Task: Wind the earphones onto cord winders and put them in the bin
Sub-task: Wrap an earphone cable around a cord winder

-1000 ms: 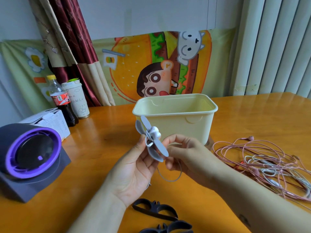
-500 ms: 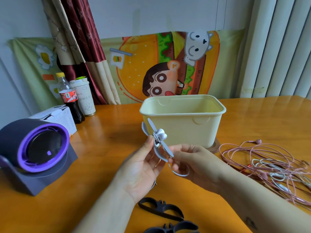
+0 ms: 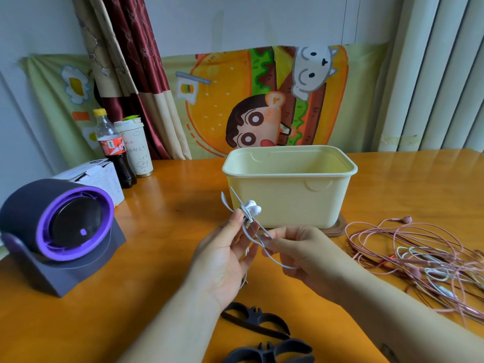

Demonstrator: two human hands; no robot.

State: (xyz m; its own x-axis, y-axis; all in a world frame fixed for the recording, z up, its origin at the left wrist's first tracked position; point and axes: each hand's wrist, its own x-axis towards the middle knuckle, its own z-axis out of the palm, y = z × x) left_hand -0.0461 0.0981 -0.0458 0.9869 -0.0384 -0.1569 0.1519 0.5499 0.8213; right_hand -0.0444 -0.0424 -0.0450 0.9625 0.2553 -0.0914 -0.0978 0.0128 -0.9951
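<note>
My left hand point(image 3: 222, 255) pinches a grey cord winder point(image 3: 245, 218) in front of the cream bin point(image 3: 288, 203). White earbuds point(image 3: 253, 207) sit at the winder's middle, with cord wrapped round it. My right hand point(image 3: 298, 254) pinches the loose white cord point(image 3: 275, 259), which loops down below the winder. The bin stands open on the wooden table just behind my hands. A tangle of pink and white earphones point(image 3: 419, 260) lies on the table to the right. Two black winders point(image 3: 255, 320) point(image 3: 269, 353) lie near the front edge, below my wrists.
A purple and grey fan-like device point(image 3: 61, 231) stands at the left. Behind it are a white box point(image 3: 91, 176), a cola bottle point(image 3: 114, 150) and a paper cup point(image 3: 136, 150). A cartoon cloth and curtains hang behind the orange table point(image 3: 170, 258).
The winder has turned edge-on in my left hand and sits slightly lower. The right hand has drawn the cord loop down and to the right. The camera has tilted a little.
</note>
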